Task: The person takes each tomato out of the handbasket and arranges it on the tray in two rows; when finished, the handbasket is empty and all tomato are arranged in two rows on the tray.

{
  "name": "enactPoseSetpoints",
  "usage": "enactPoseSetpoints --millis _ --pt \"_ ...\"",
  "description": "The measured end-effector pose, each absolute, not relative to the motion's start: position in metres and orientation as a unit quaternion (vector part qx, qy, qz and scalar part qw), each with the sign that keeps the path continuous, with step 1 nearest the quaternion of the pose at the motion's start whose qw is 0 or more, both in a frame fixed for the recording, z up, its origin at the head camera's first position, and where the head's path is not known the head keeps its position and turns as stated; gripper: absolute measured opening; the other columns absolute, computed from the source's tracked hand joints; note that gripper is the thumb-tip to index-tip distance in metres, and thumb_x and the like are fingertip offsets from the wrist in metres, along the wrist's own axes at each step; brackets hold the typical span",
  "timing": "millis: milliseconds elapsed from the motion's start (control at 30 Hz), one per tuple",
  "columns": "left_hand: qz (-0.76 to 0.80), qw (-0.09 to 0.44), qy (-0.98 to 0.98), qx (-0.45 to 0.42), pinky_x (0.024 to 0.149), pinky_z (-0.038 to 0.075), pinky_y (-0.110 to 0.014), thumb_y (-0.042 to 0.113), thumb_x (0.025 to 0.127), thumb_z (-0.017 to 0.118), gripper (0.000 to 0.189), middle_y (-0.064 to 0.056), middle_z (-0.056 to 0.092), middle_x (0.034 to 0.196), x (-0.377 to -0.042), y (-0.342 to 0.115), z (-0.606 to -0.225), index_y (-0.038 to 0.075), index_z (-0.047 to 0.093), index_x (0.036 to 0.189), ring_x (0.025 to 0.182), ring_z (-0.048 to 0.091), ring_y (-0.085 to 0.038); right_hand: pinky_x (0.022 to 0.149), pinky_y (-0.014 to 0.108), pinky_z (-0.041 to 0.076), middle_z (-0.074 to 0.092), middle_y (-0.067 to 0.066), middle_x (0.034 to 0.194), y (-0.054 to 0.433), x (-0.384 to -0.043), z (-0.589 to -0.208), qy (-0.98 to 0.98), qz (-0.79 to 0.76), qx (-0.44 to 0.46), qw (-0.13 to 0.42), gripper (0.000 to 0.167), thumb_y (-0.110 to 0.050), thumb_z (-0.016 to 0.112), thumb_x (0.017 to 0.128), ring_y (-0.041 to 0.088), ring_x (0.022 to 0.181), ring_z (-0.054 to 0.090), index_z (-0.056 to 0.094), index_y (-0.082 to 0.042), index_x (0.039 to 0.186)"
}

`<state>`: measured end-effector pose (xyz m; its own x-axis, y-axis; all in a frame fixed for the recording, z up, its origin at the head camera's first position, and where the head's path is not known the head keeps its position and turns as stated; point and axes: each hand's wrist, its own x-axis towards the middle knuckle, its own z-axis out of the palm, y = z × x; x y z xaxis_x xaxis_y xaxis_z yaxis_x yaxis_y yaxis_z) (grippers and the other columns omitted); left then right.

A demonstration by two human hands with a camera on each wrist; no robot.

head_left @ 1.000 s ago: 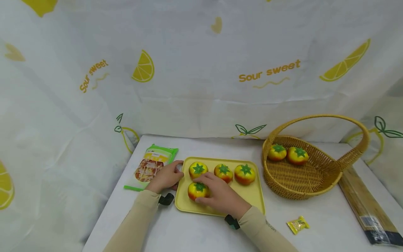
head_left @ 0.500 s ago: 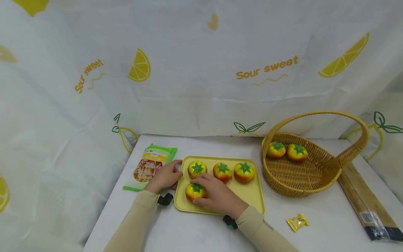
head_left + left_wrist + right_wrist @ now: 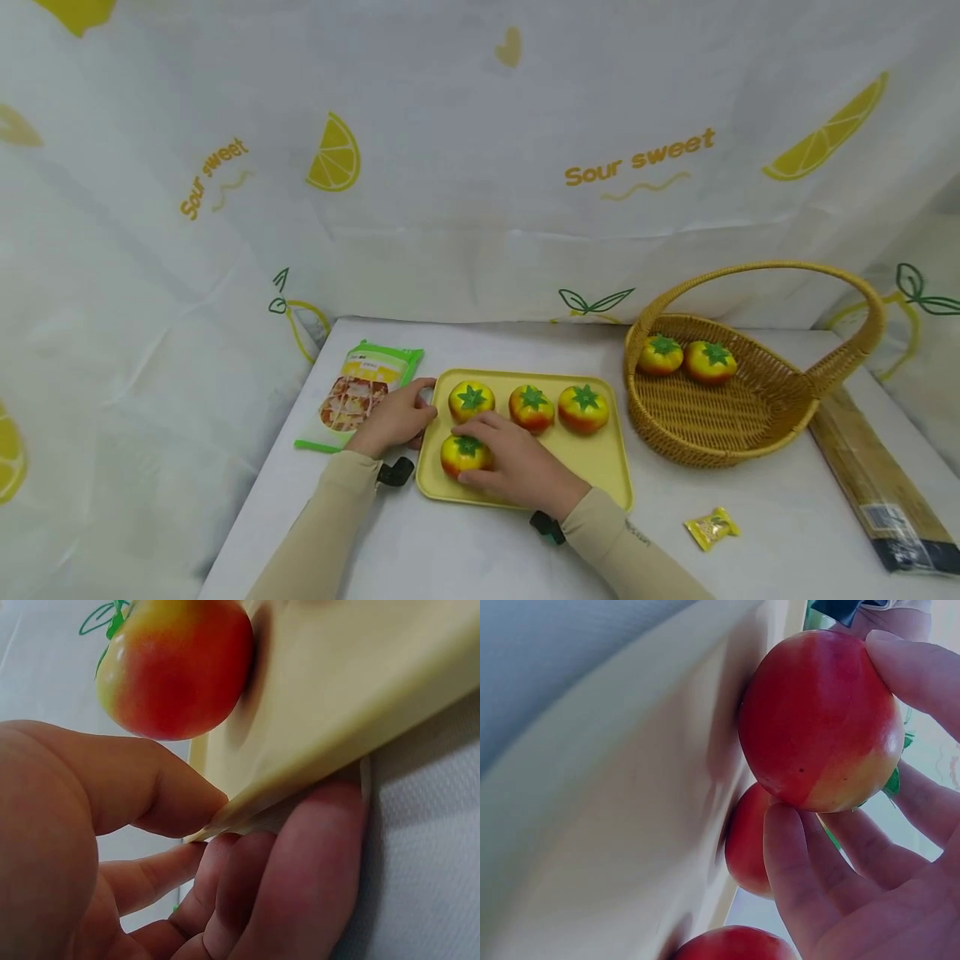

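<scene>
A yellow tray (image 3: 592,475) lies on the white table. My left hand (image 3: 395,419) pinches its left rim, with the thumb (image 3: 176,791) on top and curled fingers below. On the tray's front left part sits a yellow-and-red tomato (image 3: 817,727) with a green star-shaped top. My right hand (image 3: 517,462) grips this tomato from the right, thumb on one side and fingertips on the other. Behind it, along the back of the tray, stand three similar tomatoes: one at the left (image 3: 471,400), one in the middle (image 3: 532,408) and one at the right (image 3: 583,409).
Right of the tray stands a wicker basket (image 3: 705,417) with a tall handle and two more tomatoes (image 3: 711,362) inside. A small yellow wrapped candy (image 3: 712,527) lies in front of it. A long brown package (image 3: 870,475) lies at far right, a green-edged food bag (image 3: 360,396) at left.
My right hand has shifted slightly left with the tomato, nearer the tray's left rim. The left hand keeps its hold on the rim. The head view has moved a little.
</scene>
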<state>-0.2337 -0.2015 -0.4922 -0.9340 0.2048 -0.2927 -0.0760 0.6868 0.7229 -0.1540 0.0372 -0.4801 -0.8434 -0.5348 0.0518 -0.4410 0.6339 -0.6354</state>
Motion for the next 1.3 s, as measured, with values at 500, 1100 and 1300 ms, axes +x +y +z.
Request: enactPoseSetpoints --millis 500,1100,1300 --pt "0.390 0.178 0.903 0.037 0.063 0.063 -0.031 0.023 0.106 0.063 0.056 -0.009 0.068 0.109 -0.235 -0.201 -0.494 0.023 0.051 0.160 0.073 0.068 -0.020 0.111 0.041 0.058 0.060 -0.003 0.145 0.037 -0.154 -0.479 0.905 -0.323 -0.268 0.077 0.056 -0.042 0.080 0.099 0.011 0.121 0.061 0.064 -0.023 0.149" --pt "0.386 0.178 0.904 0.040 0.064 0.063 -0.032 0.024 0.105 0.063 0.057 -0.009 0.068 0.109 -0.236 -0.203 -0.494 0.022 0.050 0.161 0.073 0.069 -0.020 0.116 0.044 0.054 0.060 -0.003 0.151 0.040 -0.154 -0.472 0.906 -0.325 -0.260 0.080 0.058 -0.040 0.082 0.097 0.015 0.132 0.060 0.063 -0.024 0.149" --pt "0.387 0.181 0.903 0.041 0.065 0.062 -0.032 0.024 0.105 0.063 0.058 -0.010 0.067 0.111 -0.237 -0.204 -0.494 0.022 0.050 0.161 0.074 0.069 -0.020 0.116 0.044 0.055 0.061 -0.003 0.149 0.041 -0.153 -0.469 0.905 -0.327 -0.263 0.073 0.058 -0.039 0.083 0.096 0.015 0.131 0.061 0.064 -0.021 0.149"
